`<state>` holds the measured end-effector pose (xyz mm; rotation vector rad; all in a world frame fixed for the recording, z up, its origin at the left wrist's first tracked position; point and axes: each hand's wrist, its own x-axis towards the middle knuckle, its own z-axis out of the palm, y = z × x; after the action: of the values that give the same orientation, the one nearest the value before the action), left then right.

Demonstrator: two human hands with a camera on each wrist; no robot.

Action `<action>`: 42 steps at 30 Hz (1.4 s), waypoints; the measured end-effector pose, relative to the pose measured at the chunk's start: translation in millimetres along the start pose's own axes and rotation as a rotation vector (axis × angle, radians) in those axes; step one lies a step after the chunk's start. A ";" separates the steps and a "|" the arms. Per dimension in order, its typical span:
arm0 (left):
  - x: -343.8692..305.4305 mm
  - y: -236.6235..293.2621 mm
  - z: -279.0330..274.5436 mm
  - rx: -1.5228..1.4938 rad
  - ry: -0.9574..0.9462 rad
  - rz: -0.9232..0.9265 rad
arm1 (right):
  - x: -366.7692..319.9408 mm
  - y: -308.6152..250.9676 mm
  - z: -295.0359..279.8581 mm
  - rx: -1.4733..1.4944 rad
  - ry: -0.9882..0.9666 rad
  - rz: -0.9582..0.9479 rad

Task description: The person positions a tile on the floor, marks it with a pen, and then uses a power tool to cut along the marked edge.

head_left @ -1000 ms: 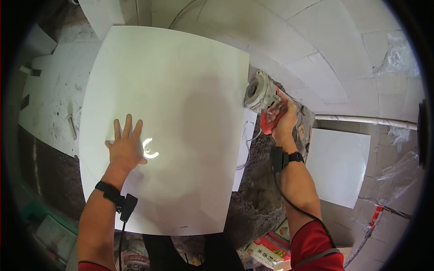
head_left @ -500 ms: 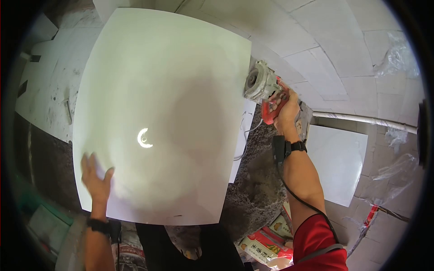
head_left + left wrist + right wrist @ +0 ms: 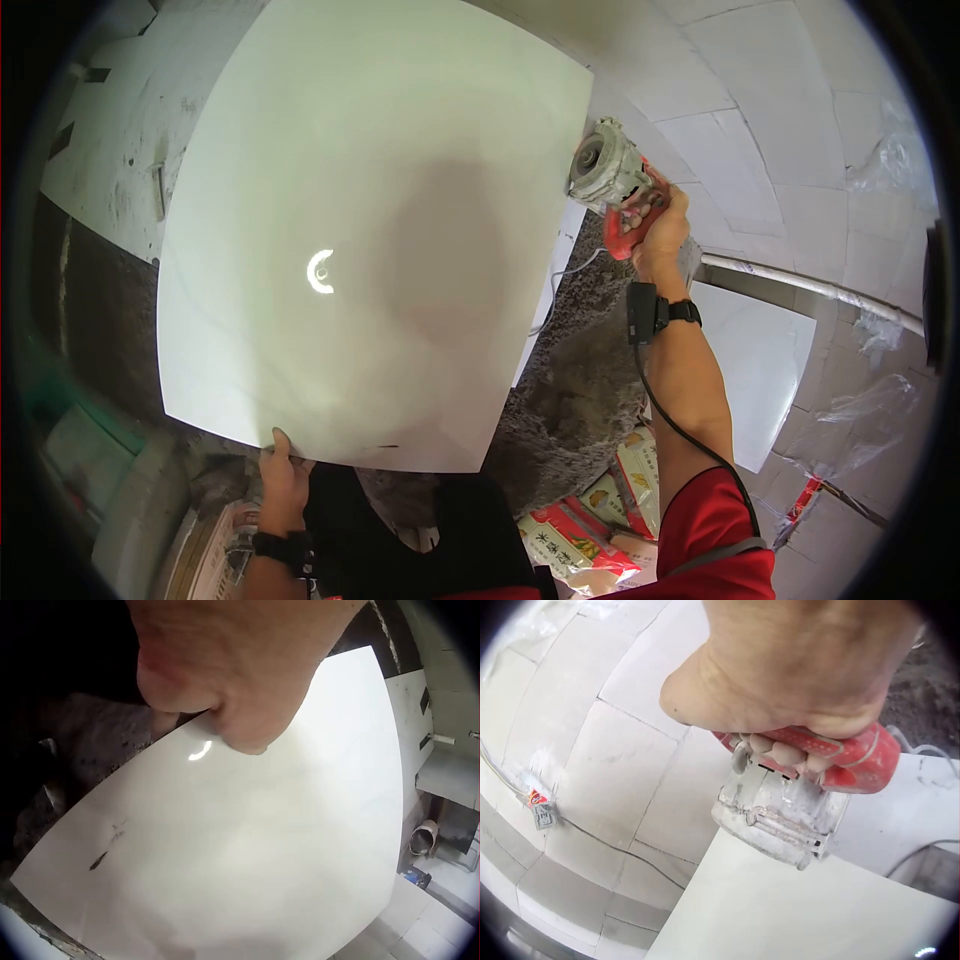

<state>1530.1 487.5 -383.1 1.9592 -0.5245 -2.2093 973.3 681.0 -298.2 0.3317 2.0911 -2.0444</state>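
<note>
A large glossy white tile lies flat in front of me, with a small dark mark near its close edge. My left hand holds that close edge. In the left wrist view, the thumb of the left hand is over the tile's face, with the other fingers mostly hidden beneath. Beyond the tile's right edge, my right hand grips the red handle of a dusty handheld tile saw. The saw's grey metal body overlaps the tile's edge in the right wrist view.
A grey cord runs from the saw over a lower white piece. Rough cement lies right of the tile. Farther right are another white tile and a pale pipe. Printed bags lie near my legs; a stained white slab is at left.
My left hand has left the tile's face, moved back toward me and taken hold of the near edge. The right hand still grips the saw beside the tile's right edge.
</note>
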 end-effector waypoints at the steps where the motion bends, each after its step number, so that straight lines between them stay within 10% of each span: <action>1: -0.4 -0.2 -1.0 -0.004 0.008 -0.007 | -3.1 -0.5 0.6 -0.014 -0.027 0.001; 42: 3.3 5.2 4.1 0.083 0.045 0.010 | -28.7 12.4 -18.2 -0.078 -0.039 0.007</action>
<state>1524.9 482.3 -384.0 2.0367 -0.6285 -2.1655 1004.7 698.8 -301.1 0.2844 2.1361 -1.9434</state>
